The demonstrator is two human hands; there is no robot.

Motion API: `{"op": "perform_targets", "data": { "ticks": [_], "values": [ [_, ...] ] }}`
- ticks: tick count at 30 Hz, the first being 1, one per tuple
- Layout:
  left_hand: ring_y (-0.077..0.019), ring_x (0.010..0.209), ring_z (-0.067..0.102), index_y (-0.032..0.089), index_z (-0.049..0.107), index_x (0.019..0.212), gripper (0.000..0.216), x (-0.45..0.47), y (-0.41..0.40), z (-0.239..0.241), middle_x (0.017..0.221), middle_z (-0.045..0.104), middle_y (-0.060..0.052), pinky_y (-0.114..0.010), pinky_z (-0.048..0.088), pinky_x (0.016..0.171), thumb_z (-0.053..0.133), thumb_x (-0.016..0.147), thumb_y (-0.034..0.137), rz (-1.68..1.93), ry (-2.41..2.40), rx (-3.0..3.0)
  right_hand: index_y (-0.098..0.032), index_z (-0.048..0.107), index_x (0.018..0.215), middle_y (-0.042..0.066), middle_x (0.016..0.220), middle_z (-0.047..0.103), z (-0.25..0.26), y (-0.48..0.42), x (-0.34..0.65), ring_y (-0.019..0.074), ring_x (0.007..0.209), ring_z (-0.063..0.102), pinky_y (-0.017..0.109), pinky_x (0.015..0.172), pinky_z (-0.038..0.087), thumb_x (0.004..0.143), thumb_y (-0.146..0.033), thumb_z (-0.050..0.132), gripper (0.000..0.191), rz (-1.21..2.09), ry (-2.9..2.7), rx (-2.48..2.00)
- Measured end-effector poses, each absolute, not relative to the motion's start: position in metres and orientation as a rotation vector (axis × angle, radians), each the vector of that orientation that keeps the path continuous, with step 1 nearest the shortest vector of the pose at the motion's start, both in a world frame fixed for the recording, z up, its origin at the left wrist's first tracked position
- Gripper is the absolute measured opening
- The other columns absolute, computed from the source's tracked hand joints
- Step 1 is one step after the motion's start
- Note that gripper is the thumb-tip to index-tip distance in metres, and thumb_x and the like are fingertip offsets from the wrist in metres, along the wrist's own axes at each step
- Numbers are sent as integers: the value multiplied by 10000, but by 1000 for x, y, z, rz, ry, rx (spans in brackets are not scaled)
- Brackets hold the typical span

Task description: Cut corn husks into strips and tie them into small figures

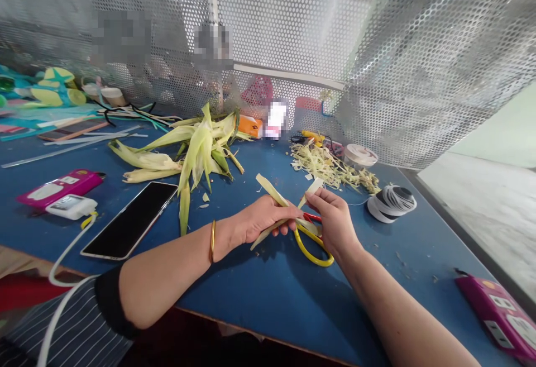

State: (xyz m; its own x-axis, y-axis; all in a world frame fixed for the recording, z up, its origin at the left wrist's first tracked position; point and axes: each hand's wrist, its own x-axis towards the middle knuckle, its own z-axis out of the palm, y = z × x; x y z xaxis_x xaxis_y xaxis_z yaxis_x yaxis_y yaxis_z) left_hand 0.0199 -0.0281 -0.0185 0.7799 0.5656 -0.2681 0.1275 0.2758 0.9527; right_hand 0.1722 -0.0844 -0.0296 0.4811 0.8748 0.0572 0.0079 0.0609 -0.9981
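Observation:
Over the middle of the blue table [234, 305], my left hand [270, 216] pinches crossed strips of pale corn husk [271, 188] between thumb and fingers. A gold bangle [213, 241] circles that wrist. Close beside it, my right hand [333, 216] is closed, with thumb and forefinger gripping a husk strip [314, 187] that stands up at a slant. Scissors [312, 256] with yellow and red handles are partly hidden under the hands and strips; whether my right hand touches them I cannot tell. Beyond my left hand lies a heap of green corn husks [200, 146].
Shredded husk [320, 163], a tape roll [360, 155] and a spool of grey thread [391, 204] lie right. A phone [132, 219], white cable [69, 252] and magenta power strip [62, 188] sit left; another magenta strip [498, 311] lies right. A perforated screen [293, 32] backs the table.

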Motion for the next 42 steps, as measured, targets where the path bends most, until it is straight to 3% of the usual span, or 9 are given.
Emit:
{"op": "perform_targets", "data": {
  "ticks": [5, 11, 14, 18, 22, 33, 37, 40, 42],
  "values": [
    [-72, 481, 487, 140, 609, 613, 285, 19, -30, -15, 554, 556, 9, -206, 350, 448, 706, 740, 376, 288, 639, 1342, -195, 553, 620, -22, 608, 523, -36, -83, 175, 128, 581, 445, 281, 603, 372, 749, -364, 661, 238, 735, -969, -1454],
    [-71, 466, 468, 148, 639, 647, 313, 18, -31, -16, 572, 576, 11, -207, 340, 438, 735, 723, 436, 231, 678, 1401, -231, 708, 979, 82, 1005, 660, -14, -91, 181, 231, 869, 597, 377, 767, 449, 805, -314, 654, 200, -5, -1484, -1548],
    [-74, 462, 469, 156, 682, 728, 313, 18, -32, -22, 580, 577, 16, -206, 322, 425, 721, 745, 466, 158, 639, 1481, -231, 729, 802, 50, 817, 664, -5, -96, 176, 201, 764, 623, 340, 706, 475, 824, -340, 665, 129, 270, -1707, -1449],
    [-67, 447, 433, 145, 713, 791, 450, 19, -35, -24, 576, 559, 12, -214, 287, 434, 585, 833, 575, 118, 586, 1528, -222, 594, 673, -28, 557, 582, -10, -97, 168, 152, 435, 562, 275, 411, 423, 795, -454, 674, 273, 1037, -1380, -1379],
    [-67, 454, 426, 133, 724, 784, 481, 19, -37, -17, 559, 545, 11, -220, 268, 451, 564, 840, 583, 133, 584, 1505, -231, 520, 614, -57, 466, 513, -17, -95, 167, 145, 346, 508, 266, 333, 372, 727, -483, 720, 341, 1156, -1142, -1321],
    [-72, 447, 456, 142, 712, 694, 282, 20, -40, -11, 507, 537, 25, -218, 335, 479, 635, 805, 389, 99, 597, 1485, -203, 536, 604, -42, 547, 483, -24, -95, 160, 117, 549, 439, 253, 530, 360, 792, -339, 650, 258, 555, -1253, -1446],
    [-76, 453, 466, 115, 713, 739, 356, 19, -35, -10, 504, 553, 22, -224, 364, 497, 668, 792, 464, 226, 664, 1342, -195, 644, 814, 8, 768, 642, -22, -93, 171, 161, 730, 570, 280, 684, 439, 873, -332, 570, 167, 316, -1339, -1500],
    [-101, 565, 572, 104, 707, 784, 353, 15, -24, 0, 630, 657, -26, -243, 457, 616, 696, 791, 457, 431, 692, 1135, -204, 652, 943, 50, 943, 677, -16, -97, 182, 208, 922, 609, 333, 838, 431, 902, -323, 570, 150, -120, -1345, -1480],
    [-133, 701, 646, 104, 720, 861, 276, 12, -17, 9, 760, 718, -61, -270, 494, 752, 751, 757, 358, 540, 658, 1011, -214, 634, 811, 20, 798, 656, -13, -102, 184, 191, 809, 606, 320, 791, 415, 915, -298, 572, 147, -261, -1410, -1451]
  ]
}}
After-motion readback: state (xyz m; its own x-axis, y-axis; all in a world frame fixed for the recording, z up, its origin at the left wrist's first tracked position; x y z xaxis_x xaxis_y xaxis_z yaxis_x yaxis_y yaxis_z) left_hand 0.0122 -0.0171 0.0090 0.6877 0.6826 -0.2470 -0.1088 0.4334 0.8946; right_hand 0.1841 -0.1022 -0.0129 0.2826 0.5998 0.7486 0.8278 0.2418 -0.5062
